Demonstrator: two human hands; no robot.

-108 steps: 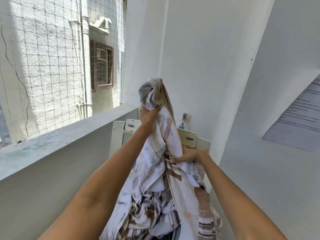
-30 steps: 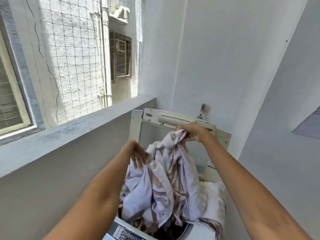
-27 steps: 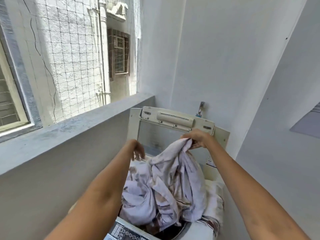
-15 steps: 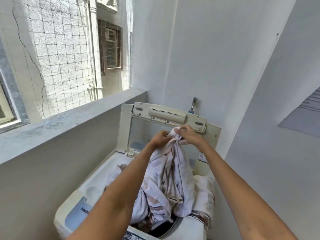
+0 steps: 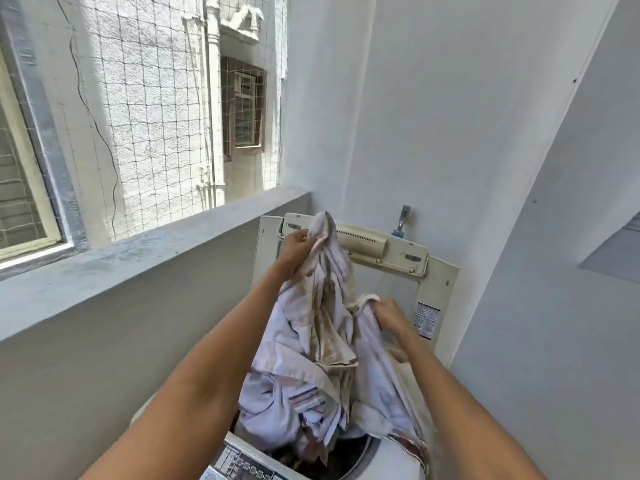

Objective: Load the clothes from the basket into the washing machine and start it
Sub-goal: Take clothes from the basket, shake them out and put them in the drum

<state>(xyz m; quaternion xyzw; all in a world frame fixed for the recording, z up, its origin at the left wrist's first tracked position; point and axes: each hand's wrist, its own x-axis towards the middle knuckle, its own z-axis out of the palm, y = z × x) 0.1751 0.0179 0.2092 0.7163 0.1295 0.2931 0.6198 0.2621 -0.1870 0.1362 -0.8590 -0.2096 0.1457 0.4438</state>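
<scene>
Your left hand [image 5: 298, 244] grips the top of a pale, brown-striped crumpled cloth [image 5: 325, 344] and your right hand [image 5: 389, 315] pinches a fold; it hangs half inside the white top-loading washing machine [image 5: 438, 289]; pushing it down, closing the raised lid and starting remain.

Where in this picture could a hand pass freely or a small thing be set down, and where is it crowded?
The grey ledge under the netted window is bare along its length. Free air lies right of the raised lid, beside the wall. The washing machine mouth is crowded: the cloth hangs into it, gripped by the left hand and right hand.
</scene>
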